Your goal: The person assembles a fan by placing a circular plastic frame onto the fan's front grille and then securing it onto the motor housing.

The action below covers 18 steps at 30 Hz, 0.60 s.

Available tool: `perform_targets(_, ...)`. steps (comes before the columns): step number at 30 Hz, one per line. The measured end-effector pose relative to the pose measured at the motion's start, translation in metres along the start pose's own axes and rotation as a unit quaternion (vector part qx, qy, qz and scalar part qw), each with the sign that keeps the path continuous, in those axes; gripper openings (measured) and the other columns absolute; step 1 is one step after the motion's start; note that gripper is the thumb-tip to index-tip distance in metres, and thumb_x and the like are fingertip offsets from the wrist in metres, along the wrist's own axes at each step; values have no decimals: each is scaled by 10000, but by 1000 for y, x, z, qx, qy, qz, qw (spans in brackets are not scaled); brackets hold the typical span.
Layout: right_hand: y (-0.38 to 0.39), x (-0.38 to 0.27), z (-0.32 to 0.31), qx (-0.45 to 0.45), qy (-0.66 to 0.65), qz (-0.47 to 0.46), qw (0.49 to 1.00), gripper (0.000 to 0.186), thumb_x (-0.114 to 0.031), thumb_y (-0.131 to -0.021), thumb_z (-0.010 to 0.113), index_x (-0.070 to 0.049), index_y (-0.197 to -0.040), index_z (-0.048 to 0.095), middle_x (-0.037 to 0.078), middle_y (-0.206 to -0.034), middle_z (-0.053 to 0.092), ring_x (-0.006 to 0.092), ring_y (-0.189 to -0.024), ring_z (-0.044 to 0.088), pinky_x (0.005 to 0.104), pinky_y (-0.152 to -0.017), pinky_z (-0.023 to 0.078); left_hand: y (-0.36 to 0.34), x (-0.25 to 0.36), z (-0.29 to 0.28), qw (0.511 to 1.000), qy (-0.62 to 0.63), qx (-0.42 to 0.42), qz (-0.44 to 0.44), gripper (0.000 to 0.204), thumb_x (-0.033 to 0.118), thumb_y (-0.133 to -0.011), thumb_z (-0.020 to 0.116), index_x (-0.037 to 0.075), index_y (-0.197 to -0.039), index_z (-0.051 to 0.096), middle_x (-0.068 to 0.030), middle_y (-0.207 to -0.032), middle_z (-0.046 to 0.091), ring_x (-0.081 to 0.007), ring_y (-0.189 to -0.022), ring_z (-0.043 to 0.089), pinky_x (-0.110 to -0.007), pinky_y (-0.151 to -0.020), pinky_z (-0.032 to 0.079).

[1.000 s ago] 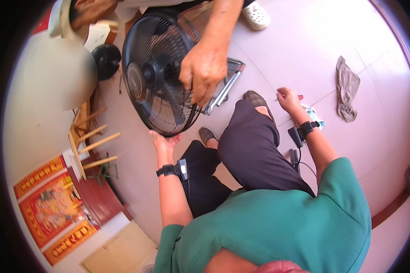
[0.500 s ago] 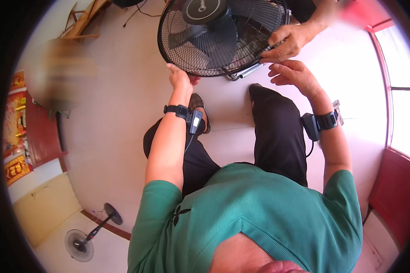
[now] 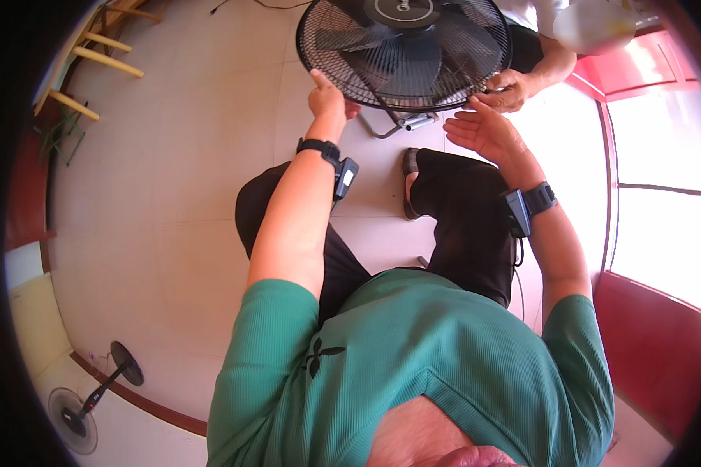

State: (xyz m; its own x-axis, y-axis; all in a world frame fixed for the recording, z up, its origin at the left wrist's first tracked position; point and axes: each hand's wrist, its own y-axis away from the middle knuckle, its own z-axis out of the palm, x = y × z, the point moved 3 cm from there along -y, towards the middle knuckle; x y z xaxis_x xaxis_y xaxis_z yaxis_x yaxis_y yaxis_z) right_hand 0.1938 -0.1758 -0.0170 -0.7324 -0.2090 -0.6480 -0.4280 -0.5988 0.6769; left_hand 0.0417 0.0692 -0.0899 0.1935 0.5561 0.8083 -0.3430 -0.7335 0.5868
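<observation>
A black electric fan (image 3: 403, 66) with a round wire grille and dark blades is at the top of the head view, its face turned up. My left hand (image 3: 329, 101) grips the grille's near left rim, thumb above and fingers partly hidden below. At the near right rim my right hand (image 3: 484, 134) is open, palm up and fingers spread, its fingertips by the edge. Another person's hand (image 3: 512, 89) holds the rim just beyond it. Below the grille, part of a bent metal tube (image 3: 383, 131) shows.
A second standing fan (image 3: 74, 412) is at the lower left. Yellowish wooden legs (image 3: 109, 58) stick out at the upper left, near a green folding stool frame (image 3: 64, 136). A red panel (image 3: 654, 342) lines the right side, and a cable (image 3: 269, 5) crosses the floor at the top.
My view has shifted, and the fan appears farther right and higher. My right hand has turned palm up with its fingers straighter. My left hand stays at the rim.
</observation>
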Motion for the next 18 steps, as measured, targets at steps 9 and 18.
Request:
perform_targets(9, -22, 19, 18, 75, 14, -145, 987, 308, -208, -976, 401, 77, -1092, 394, 296, -1067, 531, 441, -1001, 583, 511, -834, 526, -7, 1, -7, 999, 36, 5, -9, 729, 540, -950, 173, -83, -841, 536, -188, -607, 612, -293, -441, 605, -340, -363, 501)
perform_targets(18, -25, 32, 5, 84, 26, -234, 968, 286, -161, -945, 440, 81, -1090, 391, 273, -938, 588, 406, -845, 640, 505, -699, 577, -46, -23, -2, 959, -94, 182, 199, 631, 418, -974, 251, -45, -683, 566, -173, -548, 578, -299, -441, 590, -381, -462, 503)
